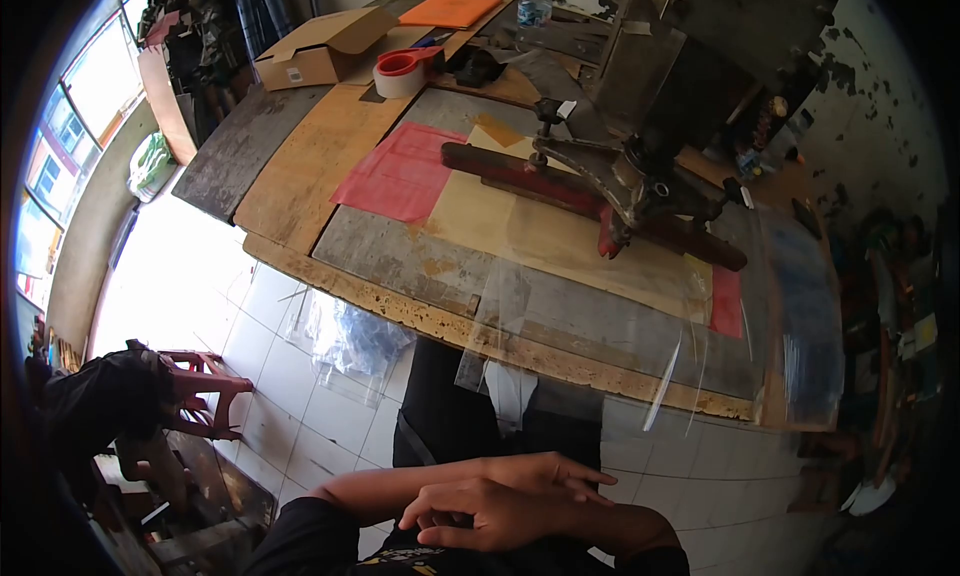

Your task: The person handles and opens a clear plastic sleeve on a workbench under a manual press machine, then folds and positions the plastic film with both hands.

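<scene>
- Over the lap, the left hand (550,472) and the right hand (462,506) cross at the forearms; the left fingers (588,484) are loose and parted, the right ones half open and softly bent.
- Near them, thin, glassy plastic sheets (490,311) lie on the table (375,246), partly hanging past its front edge in stiff, see-through flaps.
- Under the plastic lie a smooth, oblong yellow sheet (465,216) and a creased red sheet (395,173).
- Above these stands a dark metal machine (590,161), its forked arms over a long, narrow bar (715,244).
- The table's front edge is rough, pitted board, slanting down to the right; legs and a gap separate it from the hands.
- Farther back sit a round tape roll (398,81), a cardboard box (315,48) and a flat orange folder (450,10).
- Leftward, smooth tiled floor (310,431) opens between the table and a red stool (210,381).
</scene>
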`<move>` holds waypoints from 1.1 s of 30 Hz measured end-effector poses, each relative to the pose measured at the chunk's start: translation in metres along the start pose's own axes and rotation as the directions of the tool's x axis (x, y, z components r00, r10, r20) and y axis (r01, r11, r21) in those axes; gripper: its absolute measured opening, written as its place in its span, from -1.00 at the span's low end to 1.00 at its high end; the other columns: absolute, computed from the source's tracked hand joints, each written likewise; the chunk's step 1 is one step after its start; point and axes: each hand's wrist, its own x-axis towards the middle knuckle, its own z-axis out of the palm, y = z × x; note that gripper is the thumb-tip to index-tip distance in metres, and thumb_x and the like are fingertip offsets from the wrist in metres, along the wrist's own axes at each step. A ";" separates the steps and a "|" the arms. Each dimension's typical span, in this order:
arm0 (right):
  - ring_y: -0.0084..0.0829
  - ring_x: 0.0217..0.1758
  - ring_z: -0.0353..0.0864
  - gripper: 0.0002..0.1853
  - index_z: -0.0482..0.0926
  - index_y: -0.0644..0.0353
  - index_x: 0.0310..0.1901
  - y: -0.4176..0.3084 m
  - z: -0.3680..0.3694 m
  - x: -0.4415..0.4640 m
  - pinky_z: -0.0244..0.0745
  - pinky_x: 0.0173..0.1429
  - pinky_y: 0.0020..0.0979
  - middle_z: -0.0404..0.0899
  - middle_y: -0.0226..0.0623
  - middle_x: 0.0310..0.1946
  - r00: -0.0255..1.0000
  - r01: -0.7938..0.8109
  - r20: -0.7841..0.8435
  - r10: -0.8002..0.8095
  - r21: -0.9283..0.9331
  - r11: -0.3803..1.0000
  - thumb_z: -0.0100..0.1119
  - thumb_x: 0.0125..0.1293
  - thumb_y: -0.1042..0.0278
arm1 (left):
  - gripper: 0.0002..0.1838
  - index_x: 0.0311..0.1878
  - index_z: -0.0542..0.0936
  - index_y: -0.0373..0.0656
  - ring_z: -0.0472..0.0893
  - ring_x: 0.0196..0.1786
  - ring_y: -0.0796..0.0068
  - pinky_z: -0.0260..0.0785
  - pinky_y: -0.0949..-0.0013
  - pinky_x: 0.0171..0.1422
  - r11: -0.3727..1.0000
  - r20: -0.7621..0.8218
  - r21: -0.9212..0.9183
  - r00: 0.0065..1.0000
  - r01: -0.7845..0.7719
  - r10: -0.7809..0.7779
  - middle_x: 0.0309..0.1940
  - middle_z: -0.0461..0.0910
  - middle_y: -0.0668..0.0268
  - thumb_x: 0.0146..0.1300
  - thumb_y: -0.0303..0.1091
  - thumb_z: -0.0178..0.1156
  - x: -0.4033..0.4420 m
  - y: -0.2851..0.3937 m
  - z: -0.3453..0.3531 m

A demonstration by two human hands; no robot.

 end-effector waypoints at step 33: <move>-0.14 -0.21 0.73 -0.76 0.56 0.28 -0.19 0.021 0.015 0.037 0.61 -0.08 -0.17 0.64 -0.17 -0.35 0.949 0.311 0.236 -0.210 -0.583 0.750 0.19 0.44 0.23 | -0.11 0.69 0.08 -0.10 0.56 -0.16 0.66 0.40 0.52 0.01 0.923 -0.073 0.383 0.997 0.017 0.012 -0.13 0.59 0.41 0.33 -0.54 0.22 0.011 0.086 0.004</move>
